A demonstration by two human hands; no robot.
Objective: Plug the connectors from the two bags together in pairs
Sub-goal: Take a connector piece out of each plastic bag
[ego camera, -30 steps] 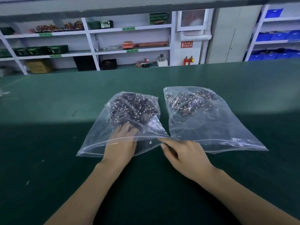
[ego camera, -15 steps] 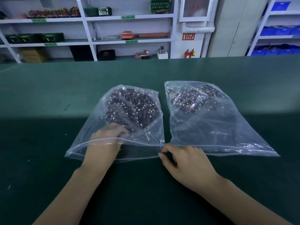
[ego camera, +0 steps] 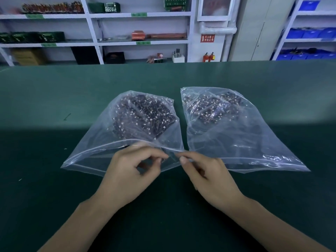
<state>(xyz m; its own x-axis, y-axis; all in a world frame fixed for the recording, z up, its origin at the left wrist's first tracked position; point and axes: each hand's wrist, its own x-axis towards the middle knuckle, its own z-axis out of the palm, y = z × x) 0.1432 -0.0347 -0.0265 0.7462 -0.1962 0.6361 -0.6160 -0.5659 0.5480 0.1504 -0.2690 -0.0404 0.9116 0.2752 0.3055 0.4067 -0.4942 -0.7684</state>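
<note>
Two clear plastic bags lie side by side on the green table, each holding a heap of small dark wired connectors with white ends. My left hand [ego camera: 132, 171] is at the open mouth of the left bag [ego camera: 101, 142], its thumb and forefinger pinched on something small, apparently a connector [ego camera: 164, 157], too blurred to make out. My right hand [ego camera: 209, 177] pinches the near right corner of that bag's mouth. The right bag [ego camera: 245, 142] lies untouched beside it, with its connectors [ego camera: 212, 110] heaped at its far end.
The green table [ego camera: 54, 188] stretches wide on all sides of the bags. Beyond its far edge stand white shelves [ego camera: 140, 40] with boxes and parts, and blue bins [ego camera: 309, 33] at the right.
My left hand has come out from deep inside the left bag to its mouth, its fingers now pinched together. My right hand stays on the bag's corner. The view has dipped slightly.
</note>
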